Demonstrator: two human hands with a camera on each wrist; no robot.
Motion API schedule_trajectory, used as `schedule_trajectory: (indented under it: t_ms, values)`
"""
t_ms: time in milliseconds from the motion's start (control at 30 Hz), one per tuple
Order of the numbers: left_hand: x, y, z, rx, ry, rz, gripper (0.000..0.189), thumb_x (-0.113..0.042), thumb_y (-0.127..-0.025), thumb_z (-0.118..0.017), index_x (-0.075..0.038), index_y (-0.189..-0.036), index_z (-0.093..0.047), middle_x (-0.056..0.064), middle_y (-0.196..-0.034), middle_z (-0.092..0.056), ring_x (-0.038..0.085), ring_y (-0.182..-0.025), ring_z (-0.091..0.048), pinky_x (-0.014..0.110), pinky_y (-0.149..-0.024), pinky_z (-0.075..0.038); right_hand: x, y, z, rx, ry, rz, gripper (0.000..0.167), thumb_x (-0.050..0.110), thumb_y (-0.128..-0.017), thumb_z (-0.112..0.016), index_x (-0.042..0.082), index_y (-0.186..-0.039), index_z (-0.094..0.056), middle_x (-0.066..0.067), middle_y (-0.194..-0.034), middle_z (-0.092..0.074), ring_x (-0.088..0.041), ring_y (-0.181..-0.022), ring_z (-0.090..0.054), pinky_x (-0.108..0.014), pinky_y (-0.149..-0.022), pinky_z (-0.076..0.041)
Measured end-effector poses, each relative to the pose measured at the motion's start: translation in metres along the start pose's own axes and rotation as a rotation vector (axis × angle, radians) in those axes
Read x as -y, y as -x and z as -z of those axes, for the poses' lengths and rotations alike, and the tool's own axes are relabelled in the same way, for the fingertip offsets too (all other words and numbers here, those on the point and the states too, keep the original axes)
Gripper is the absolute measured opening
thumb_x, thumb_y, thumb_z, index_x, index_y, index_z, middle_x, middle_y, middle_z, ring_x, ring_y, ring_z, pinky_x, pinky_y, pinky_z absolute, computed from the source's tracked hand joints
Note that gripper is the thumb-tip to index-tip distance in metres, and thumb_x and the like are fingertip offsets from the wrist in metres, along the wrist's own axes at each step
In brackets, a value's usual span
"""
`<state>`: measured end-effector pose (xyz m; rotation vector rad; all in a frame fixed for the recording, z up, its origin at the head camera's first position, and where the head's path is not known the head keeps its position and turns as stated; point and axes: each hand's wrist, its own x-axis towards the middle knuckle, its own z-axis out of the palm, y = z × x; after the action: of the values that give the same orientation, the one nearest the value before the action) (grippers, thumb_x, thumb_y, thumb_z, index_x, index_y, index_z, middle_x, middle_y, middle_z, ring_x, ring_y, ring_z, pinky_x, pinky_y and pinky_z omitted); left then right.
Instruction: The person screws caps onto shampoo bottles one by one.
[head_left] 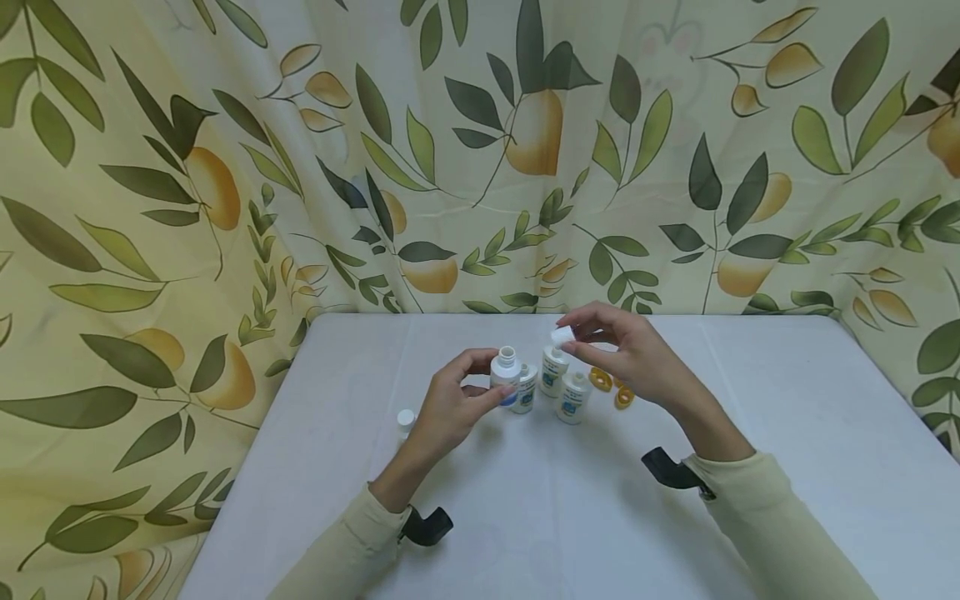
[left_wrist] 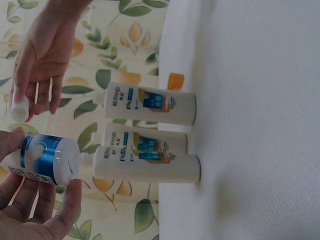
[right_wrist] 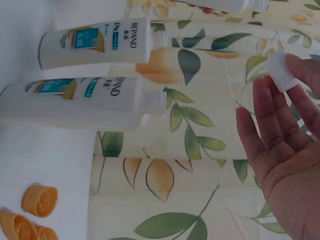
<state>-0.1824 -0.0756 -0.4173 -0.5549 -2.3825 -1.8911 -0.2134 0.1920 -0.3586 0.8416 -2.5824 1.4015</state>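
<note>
My left hand (head_left: 452, 404) grips a small white bottle (head_left: 505, 369) with its neck uncovered; a blue label shows on this bottle (left_wrist: 42, 152) in the left wrist view. Between thumb and fingertips, my right hand (head_left: 630, 346) pinches a white cap (head_left: 562, 336), held up to the right of that bottle and apart from it. Below the hands stand three white lotion bottles, one at the back (head_left: 553, 372), one in front (head_left: 573, 400) and one beside the held bottle (head_left: 526, 392). Their necks are bare, and their labels read "REPAND" in the wrist views.
Left of my left forearm stands a white-capped bottle (head_left: 406, 420), partly hidden by the arm. Several orange curled pieces (head_left: 601, 379) lie right of the bottles. A white-covered table (head_left: 540, 517) carries everything, and a leaf-and-fruit patterned curtain (head_left: 480, 167) hangs behind it.
</note>
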Motion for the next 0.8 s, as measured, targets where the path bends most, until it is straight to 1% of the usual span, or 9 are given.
schedule_trajectory:
  t_ms: [133, 267, 367, 500, 600, 800]
  values:
    - [0.001, 0.001, 0.001, -0.007, -0.004, -0.001, 0.047, -0.01, -0.087, -0.081, -0.009, -0.131, -0.062, 0.003, -0.123, -0.064, 0.02, -0.113, -0.062, 0.026, -0.085, -0.06, 0.0, -0.003, -0.003, -0.004, 0.005, 0.066, 0.028, 0.009, -0.095, -0.072, 0.012, -0.122, -0.068, 0.001, -0.119, -0.067, -0.013, -0.106, -0.065, -0.023, -0.098, -0.053]
    - [0.002, 0.001, 0.002, -0.001, 0.012, -0.006, 0.048, -0.01, -0.087, -0.081, -0.008, -0.131, -0.062, 0.005, -0.124, -0.064, 0.021, -0.114, -0.061, 0.03, -0.086, -0.061, 0.003, -0.005, -0.006, 0.006, -0.026, 0.126, 0.032, 0.007, -0.094, -0.072, 0.014, -0.125, -0.069, 0.002, -0.118, -0.066, -0.013, -0.108, -0.064, -0.026, -0.1, -0.053]
    - [0.002, 0.002, 0.001, 0.009, 0.032, -0.006, 0.047, -0.01, -0.088, -0.08, -0.008, -0.131, -0.061, 0.006, -0.124, -0.064, 0.022, -0.114, -0.061, 0.035, -0.088, -0.061, 0.006, -0.006, -0.008, 0.01, -0.04, 0.135, 0.035, 0.008, -0.094, -0.073, 0.015, -0.128, -0.069, 0.004, -0.117, -0.066, -0.012, -0.11, -0.065, -0.024, -0.101, -0.052]
    - [0.003, 0.003, -0.001, 0.012, 0.037, 0.0, 0.046, -0.011, -0.089, -0.08, -0.009, -0.131, -0.061, 0.004, -0.124, -0.064, 0.021, -0.115, -0.061, 0.04, -0.09, -0.06, 0.013, -0.008, -0.011, -0.003, -0.042, 0.122, 0.036, 0.011, -0.092, -0.076, 0.016, -0.126, -0.069, 0.005, -0.119, -0.067, -0.01, -0.111, -0.066, -0.023, -0.101, -0.051]
    - [0.003, 0.003, -0.003, 0.01, 0.035, 0.0, 0.047, -0.011, -0.089, -0.08, -0.009, -0.132, -0.061, 0.005, -0.125, -0.063, 0.022, -0.115, -0.061, 0.039, -0.09, -0.06, 0.016, -0.01, -0.012, -0.02, -0.049, 0.133, 0.033, 0.01, -0.091, -0.077, 0.015, -0.123, -0.07, 0.004, -0.121, -0.069, -0.01, -0.11, -0.066, -0.023, -0.101, -0.052]
    - [0.003, 0.0, -0.007, 0.007, 0.044, -0.009, 0.048, -0.009, -0.089, -0.079, -0.008, -0.133, -0.06, 0.007, -0.126, -0.063, 0.023, -0.115, -0.062, 0.034, -0.089, -0.061, 0.02, -0.013, -0.016, -0.037, -0.053, 0.211, 0.036, 0.005, -0.09, -0.077, 0.013, -0.124, -0.071, 0.003, -0.118, -0.069, -0.011, -0.11, -0.066, -0.024, -0.1, -0.053]
